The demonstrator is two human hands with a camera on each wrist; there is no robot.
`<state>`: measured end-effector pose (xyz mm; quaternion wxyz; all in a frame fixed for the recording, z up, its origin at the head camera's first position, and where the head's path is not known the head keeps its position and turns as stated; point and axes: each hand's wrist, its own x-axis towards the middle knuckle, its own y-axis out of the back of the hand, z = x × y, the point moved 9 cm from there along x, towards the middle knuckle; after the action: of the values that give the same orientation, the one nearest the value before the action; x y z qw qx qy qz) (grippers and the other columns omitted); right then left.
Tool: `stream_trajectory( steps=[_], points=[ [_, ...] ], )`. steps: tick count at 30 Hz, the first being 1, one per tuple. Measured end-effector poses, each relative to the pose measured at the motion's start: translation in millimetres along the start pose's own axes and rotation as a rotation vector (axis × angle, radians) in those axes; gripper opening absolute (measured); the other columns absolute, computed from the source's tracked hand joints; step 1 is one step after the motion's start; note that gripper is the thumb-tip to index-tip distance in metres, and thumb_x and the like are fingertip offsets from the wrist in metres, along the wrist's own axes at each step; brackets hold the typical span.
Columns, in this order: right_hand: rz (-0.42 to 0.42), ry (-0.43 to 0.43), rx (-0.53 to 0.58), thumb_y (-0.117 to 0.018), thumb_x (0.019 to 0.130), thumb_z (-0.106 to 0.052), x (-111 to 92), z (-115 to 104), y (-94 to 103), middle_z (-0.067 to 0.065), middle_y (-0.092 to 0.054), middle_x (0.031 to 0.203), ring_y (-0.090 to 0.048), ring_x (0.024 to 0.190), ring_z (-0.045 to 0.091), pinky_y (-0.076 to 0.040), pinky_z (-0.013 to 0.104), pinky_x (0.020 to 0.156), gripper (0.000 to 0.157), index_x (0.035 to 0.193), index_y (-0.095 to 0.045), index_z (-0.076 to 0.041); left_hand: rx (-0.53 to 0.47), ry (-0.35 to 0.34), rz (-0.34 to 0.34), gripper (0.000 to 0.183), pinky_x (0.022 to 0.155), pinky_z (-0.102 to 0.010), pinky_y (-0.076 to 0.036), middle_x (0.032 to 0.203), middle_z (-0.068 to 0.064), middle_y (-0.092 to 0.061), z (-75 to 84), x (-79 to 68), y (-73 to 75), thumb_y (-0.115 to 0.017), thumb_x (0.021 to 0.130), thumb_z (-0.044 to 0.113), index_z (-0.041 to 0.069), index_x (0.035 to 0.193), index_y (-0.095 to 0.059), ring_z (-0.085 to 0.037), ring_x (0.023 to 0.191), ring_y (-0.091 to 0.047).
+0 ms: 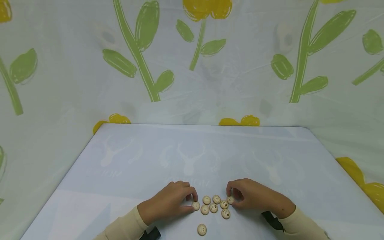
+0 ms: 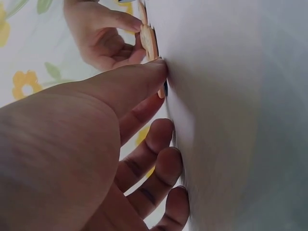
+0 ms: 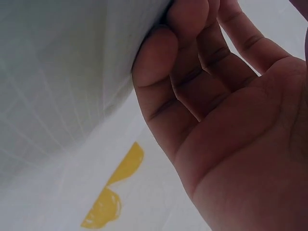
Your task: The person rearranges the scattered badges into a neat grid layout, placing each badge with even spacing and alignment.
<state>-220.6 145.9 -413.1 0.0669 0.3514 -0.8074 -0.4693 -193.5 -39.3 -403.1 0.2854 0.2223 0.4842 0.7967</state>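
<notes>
Wood-toned discs (image 1: 213,208), nine in all, lie on the pale tabletop (image 1: 90,190). Head view: left hand (image 1: 169,201) pinches one between thumb and forefinger; right hand (image 1: 255,196) likewise, across the group. Six sit unheld between; one lies apart, nearer the wearer. Judged mid-handling: two in fingers, seven loose, no even row. Disc markings too small to read; faint tabletop lettering illegible. Left wrist view: thumb and forefinger close on a disc, other fingers loosely bent. Right wrist view: fingers curled, disc hidden; no writing.
</notes>
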Motion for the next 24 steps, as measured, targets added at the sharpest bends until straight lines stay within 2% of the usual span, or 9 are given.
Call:
stream_trajectory(
  steps=[7,13,19,24],
  points=[
    [0.020,0.037,-0.016,-0.077,0.084,-0.017,0,-5,2.3,-0.013,-0.056,0.074,-0.050,0.069,0.000,-0.045,0.020,0.062,0.019,0.092,-0.062,-0.025,-0.024,0.048,-0.021,0.015,0.075,-0.027,-0.035,0.085,0.016,-0.054,-4.6,-1.3,-2.2,-0.078,0.086,0.033,0.030,0.097,-0.067,0.000,0.084,-0.048],
    [0.029,0.016,-0.024,-0.077,0.085,-0.019,1,-5,3.4,-0.013,-0.056,0.073,-0.051,0.068,0.000,-0.045,0.020,0.061,0.018,0.092,-0.062,-0.025,-0.042,0.043,-0.040,0.016,0.076,-0.029,-0.036,0.085,0.017,-0.053,-5.0,0.7,-4.9,-0.078,0.086,0.033,0.031,0.098,-0.068,0.000,0.084,-0.048],
    [0.058,0.030,-0.031,-0.076,0.087,-0.019,6,-10,8.0,-0.015,-0.055,0.071,-0.050,0.066,-0.001,-0.045,0.020,0.061,0.017,0.093,-0.061,-0.025,-0.039,0.036,-0.046,0.017,0.074,-0.029,-0.036,0.083,0.017,-0.053,-4.9,1.6,-5.5,-0.079,0.085,0.034,0.032,0.097,-0.068,0.000,0.082,-0.047],
    [0.091,0.044,-0.018,-0.075,0.087,-0.016,14,-16,16.7,-0.013,-0.056,0.072,-0.051,0.066,0.000,-0.047,0.021,0.060,0.017,0.096,-0.061,-0.022,-0.049,0.055,-0.047,0.017,0.075,-0.029,-0.036,0.083,0.017,-0.053,-7.3,-0.1,-3.1,-0.079,0.085,0.034,0.032,0.097,-0.068,0.001,0.083,-0.047]
  ],
)
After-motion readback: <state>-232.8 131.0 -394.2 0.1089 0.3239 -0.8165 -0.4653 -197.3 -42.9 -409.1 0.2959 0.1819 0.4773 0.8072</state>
